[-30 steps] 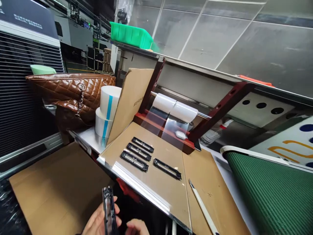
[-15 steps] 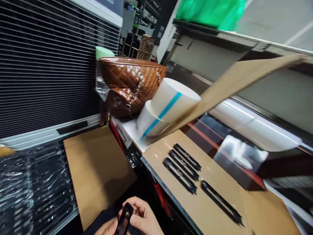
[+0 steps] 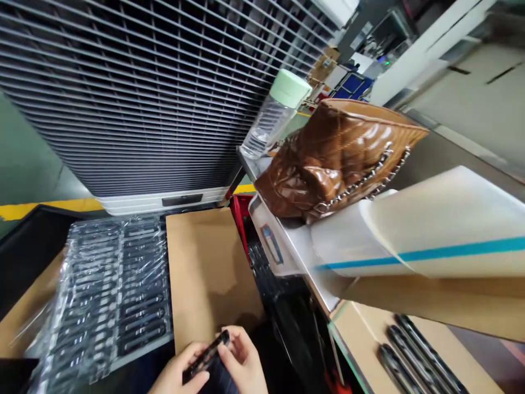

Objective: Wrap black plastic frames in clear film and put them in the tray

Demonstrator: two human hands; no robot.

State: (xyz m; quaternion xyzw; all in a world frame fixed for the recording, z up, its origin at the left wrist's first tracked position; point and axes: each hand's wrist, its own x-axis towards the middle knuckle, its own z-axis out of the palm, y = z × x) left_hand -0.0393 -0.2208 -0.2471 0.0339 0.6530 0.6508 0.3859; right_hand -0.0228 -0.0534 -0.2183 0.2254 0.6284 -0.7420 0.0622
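Near the bottom of the view I hold a narrow black plastic part [image 3: 206, 357] in front of me. My left hand [image 3: 179, 368] grips its lower end, thumb along its side. The fingers and thumb of my right hand [image 3: 243, 358] are closed around its upper end. Just beyond my hands lies a flat sheet of brown cardboard [image 3: 205, 262]. To its left is a tray [image 3: 141, 350] under clear film, with rows of similar black parts. Several more long black parts [image 3: 418, 353] lie side by side on the cardboard-covered bench at lower right.
A brown quilted handbag [image 3: 328, 158] stands on the bench's far end, beside a clear bottle [image 3: 268, 117] with a green lid. White rolls [image 3: 443, 224] with a blue stripe lie nearer. A small clear tray [image 3: 262, 219] hangs at the bench edge. A slatted unit [image 3: 164, 109] rises behind.
My view has swung left and down, bringing the film-covered tray fully into sight. The black part in my hands has tilted from steep to more slanted; both hands still hold it.
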